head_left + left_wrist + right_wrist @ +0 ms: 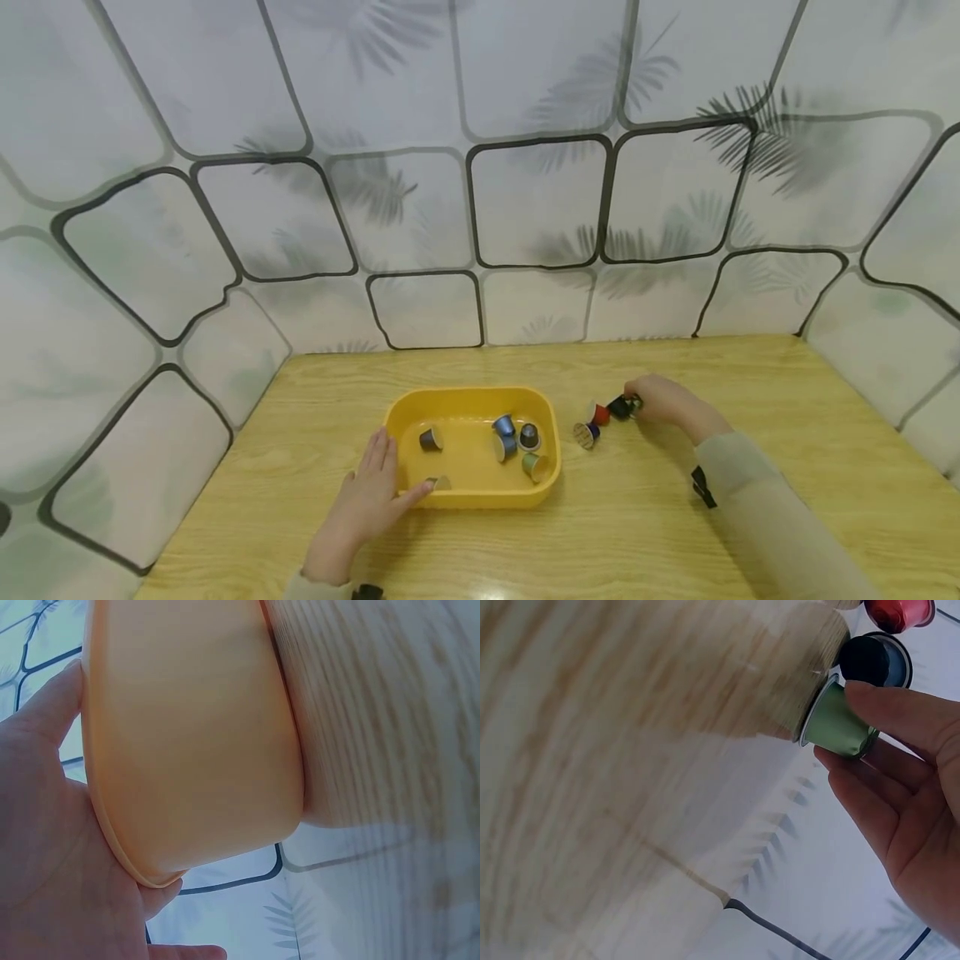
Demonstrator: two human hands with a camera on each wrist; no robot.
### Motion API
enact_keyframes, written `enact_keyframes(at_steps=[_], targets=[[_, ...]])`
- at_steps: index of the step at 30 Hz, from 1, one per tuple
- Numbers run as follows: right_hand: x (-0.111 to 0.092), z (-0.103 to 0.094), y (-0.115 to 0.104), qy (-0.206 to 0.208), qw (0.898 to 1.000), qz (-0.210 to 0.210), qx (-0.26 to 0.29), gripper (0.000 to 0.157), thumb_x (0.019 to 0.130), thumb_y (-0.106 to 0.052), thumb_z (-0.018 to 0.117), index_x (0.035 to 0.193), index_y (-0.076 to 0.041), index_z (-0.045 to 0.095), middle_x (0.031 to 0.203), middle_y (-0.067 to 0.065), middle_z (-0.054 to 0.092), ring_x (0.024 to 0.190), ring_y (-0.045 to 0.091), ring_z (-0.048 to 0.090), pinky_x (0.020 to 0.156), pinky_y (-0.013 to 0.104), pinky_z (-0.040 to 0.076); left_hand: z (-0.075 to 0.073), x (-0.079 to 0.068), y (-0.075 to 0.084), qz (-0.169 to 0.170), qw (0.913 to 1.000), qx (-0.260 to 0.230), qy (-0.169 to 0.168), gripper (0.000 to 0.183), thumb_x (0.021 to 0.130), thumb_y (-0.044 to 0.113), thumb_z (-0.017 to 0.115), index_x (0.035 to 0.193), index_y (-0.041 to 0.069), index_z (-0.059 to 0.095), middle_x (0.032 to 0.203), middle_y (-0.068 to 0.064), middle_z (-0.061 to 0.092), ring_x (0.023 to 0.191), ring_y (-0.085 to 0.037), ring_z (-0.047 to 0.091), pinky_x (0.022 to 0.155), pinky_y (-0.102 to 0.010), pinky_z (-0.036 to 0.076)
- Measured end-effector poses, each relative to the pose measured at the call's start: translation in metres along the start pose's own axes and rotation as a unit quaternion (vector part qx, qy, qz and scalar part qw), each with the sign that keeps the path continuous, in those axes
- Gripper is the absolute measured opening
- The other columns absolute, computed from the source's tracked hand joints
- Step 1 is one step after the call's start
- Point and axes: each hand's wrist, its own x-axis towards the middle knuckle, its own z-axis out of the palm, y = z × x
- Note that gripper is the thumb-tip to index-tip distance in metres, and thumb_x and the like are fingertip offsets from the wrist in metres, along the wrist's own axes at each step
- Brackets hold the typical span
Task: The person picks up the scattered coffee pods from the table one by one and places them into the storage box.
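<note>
My right hand (667,404) pinches a green coffee capsule (838,724) between thumb and fingers, on the right part of the table. Close beside it lie a black capsule (619,407), a red capsule (599,414) and a dark blue capsule (587,434) with its lid facing me. My left hand (367,492) rests against the left front corner of a yellow tray (472,500), fingers straight along the left rim and thumb over the front rim. Several capsules lie in the tray, including a blue capsule (504,426), a dark grey capsule (529,437) and a light green capsule (535,467).
The wooden table (637,533) runs back to a patterned cloth wall (540,200), which also encloses both sides. A dark capsule (429,439) lies in the tray's left part; another capsule (441,483) sits by the left thumb, partly hidden by the front rim.
</note>
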Motion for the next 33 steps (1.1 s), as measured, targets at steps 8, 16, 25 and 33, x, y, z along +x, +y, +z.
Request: enact_keyframes(at_steps=[8,16,25,33], targets=[[0.000,-0.001,-0.001,-0.012,1.000,-0.002,-0.012,0.019,0.074,0.007,0.061,0.090,-0.002,0.062,0.087,0.010,0.061,0.082,0.031,0.057,0.068,0.040,0.047,0.001,0.001,0.000,0.001,1.0000,-0.002,-0.001,0.089,0.084,0.058,0.042,0.134,-0.013,0.022,0.143,-0.025,0.006,0.131,-0.036,0.006,0.089,-0.065,0.021],[-0.001,-0.003,0.001,0.009,1.000,-0.022,-0.013,0.015,0.073,0.007,0.061,0.086,-0.001,0.063,0.082,0.009,0.061,0.078,0.028,0.057,0.067,0.040,0.047,0.002,0.003,-0.003,0.003,1.0000,0.005,0.002,0.090,0.084,0.059,0.041,0.135,-0.012,0.020,0.143,-0.024,0.005,0.131,-0.035,0.006,0.090,-0.064,0.021],[-0.012,-0.012,-0.002,0.033,0.999,-0.030,-0.006,0.015,0.076,0.004,0.063,0.091,0.002,0.062,0.086,0.010,0.062,0.079,0.028,0.058,0.067,0.039,0.047,0.000,0.004,-0.002,0.001,1.0000,-0.001,0.000,0.091,0.084,0.061,0.040,0.135,-0.011,0.019,0.143,-0.023,0.004,0.131,-0.034,0.005,0.091,-0.064,0.020],[-0.021,-0.022,-0.016,0.070,0.997,-0.045,-0.002,0.018,0.076,0.003,0.064,0.094,0.003,0.061,0.087,0.011,0.061,0.080,0.027,0.058,0.067,0.039,0.047,0.001,0.002,-0.003,-0.004,1.0000,-0.004,0.000,0.091,0.083,0.061,0.041,0.136,-0.010,0.019,0.144,-0.021,0.002,0.131,-0.033,0.005,0.091,-0.064,0.019]])
